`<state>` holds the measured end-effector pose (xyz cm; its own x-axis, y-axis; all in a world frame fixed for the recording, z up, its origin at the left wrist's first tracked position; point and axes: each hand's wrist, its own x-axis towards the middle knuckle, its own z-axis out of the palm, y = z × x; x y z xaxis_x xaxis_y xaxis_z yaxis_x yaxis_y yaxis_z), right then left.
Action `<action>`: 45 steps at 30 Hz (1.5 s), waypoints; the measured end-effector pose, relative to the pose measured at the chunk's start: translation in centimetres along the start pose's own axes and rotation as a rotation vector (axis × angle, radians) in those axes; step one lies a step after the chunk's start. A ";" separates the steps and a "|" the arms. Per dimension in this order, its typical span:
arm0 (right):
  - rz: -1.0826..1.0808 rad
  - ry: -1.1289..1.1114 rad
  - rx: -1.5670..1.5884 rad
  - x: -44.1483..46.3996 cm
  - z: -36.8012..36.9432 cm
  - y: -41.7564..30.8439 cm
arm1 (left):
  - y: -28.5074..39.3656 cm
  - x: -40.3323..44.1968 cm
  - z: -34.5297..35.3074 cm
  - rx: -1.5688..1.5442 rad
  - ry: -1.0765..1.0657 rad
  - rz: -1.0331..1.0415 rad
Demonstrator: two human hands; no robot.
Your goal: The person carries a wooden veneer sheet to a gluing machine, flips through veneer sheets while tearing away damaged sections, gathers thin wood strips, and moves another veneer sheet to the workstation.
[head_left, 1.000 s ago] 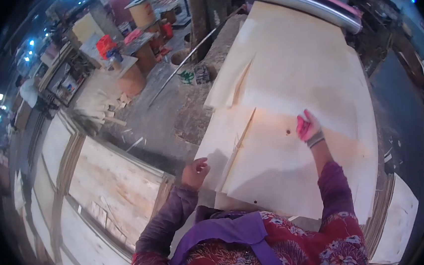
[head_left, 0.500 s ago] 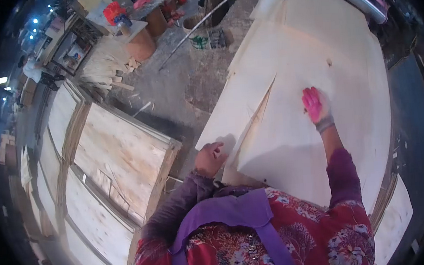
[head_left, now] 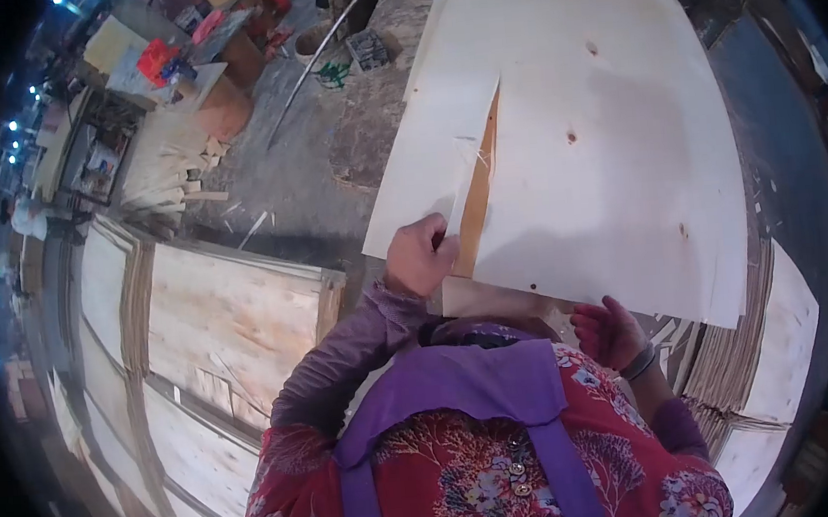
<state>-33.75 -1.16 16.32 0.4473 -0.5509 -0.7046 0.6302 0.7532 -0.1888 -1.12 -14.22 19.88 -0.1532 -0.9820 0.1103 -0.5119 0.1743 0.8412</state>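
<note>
left hand (head_left: 420,256) beside the wide end of a split (head_left: 482,187) in a pale wood veneer sheet (head_left: 612,185)

the left hand's fingers curl in toward the thumb; whether they pinch the veneer's edge cannot be told. the split is just to its right, with an orange-brown layer showing through. its long axis runs away from the person, leaning slightly right and narrowing to a point at the far end. the right hand (head_left: 615,336), fingers loose and half bent, nothing visible in it, is farther from the split, by the sheet's near edge. the sheet spreads out ahead of the person. stacked wood sheets stand at left (head_left: 229,317) and right (head_left: 781,346)
</note>
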 end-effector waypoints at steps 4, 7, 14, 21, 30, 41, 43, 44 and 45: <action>-0.196 -0.009 -0.030 -0.2 -0.2 1.0 | 1.1 0.3 -1.1 0.023 -0.053 0.026; -0.328 -0.548 0.204 -0.9 1.2 -0.5 | 1.1 0.8 -1.5 0.019 -0.033 0.075; -0.003 0.199 -0.148 -1.5 0.1 1.9 | 4.3 -2.4 -3.5 0.190 -0.128 0.191; -0.212 0.212 0.106 -1.2 -0.5 4.8 | -1.4 -5.0 -2.4 0.030 -0.307 -0.065; -0.416 0.258 -0.407 -4.9 -0.2 -0.3 | -1.4 -4.6 -1.5 -0.091 -0.262 -0.087; -0.352 0.224 -0.418 10.2 1.6 -27.2 | -1.2 -1.8 2.5 -0.107 -0.176 -0.107; -0.318 0.001 -0.387 13.5 1.7 -32.0 | -1.5 -2.4 2.3 -0.093 -0.179 -0.147; -0.296 0.103 -0.249 15.1 2.4 -34.4 | -1.2 -2.5 1.9 -0.087 -0.156 -0.188; -0.351 0.106 -0.133 16.3 3.7 -36.1 | -1.1 -2.9 1.6 -0.082 -0.134 -0.235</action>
<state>-46.81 -38.63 14.20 0.1468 -0.7481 -0.6471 0.6424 0.5696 -0.5127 -1.51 -11.48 17.79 -0.1516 -0.9756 -0.1589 -0.4773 -0.0685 0.8760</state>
